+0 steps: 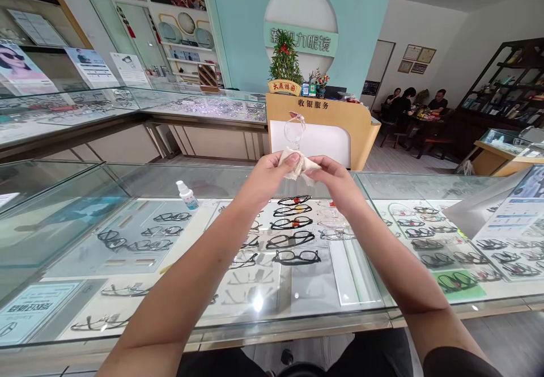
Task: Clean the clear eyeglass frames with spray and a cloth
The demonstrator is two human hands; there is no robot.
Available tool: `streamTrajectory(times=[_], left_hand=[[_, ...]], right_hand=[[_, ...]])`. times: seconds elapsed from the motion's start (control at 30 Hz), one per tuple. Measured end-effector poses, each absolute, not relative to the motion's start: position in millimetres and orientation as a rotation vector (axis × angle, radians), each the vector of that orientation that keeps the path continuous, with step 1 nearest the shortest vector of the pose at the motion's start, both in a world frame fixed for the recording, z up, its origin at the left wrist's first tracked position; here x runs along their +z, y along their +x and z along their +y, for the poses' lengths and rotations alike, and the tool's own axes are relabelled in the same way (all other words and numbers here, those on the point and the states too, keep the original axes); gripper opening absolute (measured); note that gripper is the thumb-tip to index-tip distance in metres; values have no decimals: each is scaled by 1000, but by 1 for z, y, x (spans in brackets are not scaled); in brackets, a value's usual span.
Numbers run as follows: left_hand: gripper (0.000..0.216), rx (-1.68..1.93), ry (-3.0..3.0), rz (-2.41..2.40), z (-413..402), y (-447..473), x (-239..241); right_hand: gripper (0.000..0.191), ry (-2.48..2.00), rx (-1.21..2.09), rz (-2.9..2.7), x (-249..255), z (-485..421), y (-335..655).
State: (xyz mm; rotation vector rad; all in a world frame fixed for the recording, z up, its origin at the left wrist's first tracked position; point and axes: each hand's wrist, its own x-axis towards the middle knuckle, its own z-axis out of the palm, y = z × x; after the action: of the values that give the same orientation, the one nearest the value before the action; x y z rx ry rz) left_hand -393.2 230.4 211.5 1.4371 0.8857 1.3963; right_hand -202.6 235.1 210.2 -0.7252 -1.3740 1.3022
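Both my hands are raised above a glass display counter [127,320]. My left hand [272,168] pinches a cream cleaning cloth [300,166] around the lower part of a pair of clear-framed glasses [294,129], which stick up above the cloth. My right hand [334,174] grips the same cloth and glasses from the right side, fingers closed. One lens and a pinkish temple show above my fingers; the other lens is hidden in the cloth.
A small spray bottle [186,194] stands on the counter glass to the left. Several black eyeglass frames [293,238] lie inside the case below. A wooden cashier desk [335,125] stands beyond. People sit at a table [419,113] at the far right.
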Motion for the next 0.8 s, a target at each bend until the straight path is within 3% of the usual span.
streamTrajectory(times=[0.27,0.6,0.8], left_hand=[[63,1328,1404,845,230,-398,216],[67,1289,1415,868,226,-397,218],[54,1296,1588,898,228,-396,212]], right_hand=[[45,-717,1008,-1583,213,238,-192],[33,-681,908,-1545,212,238,-193],[27,-747,999,-1405,218,235,-192]])
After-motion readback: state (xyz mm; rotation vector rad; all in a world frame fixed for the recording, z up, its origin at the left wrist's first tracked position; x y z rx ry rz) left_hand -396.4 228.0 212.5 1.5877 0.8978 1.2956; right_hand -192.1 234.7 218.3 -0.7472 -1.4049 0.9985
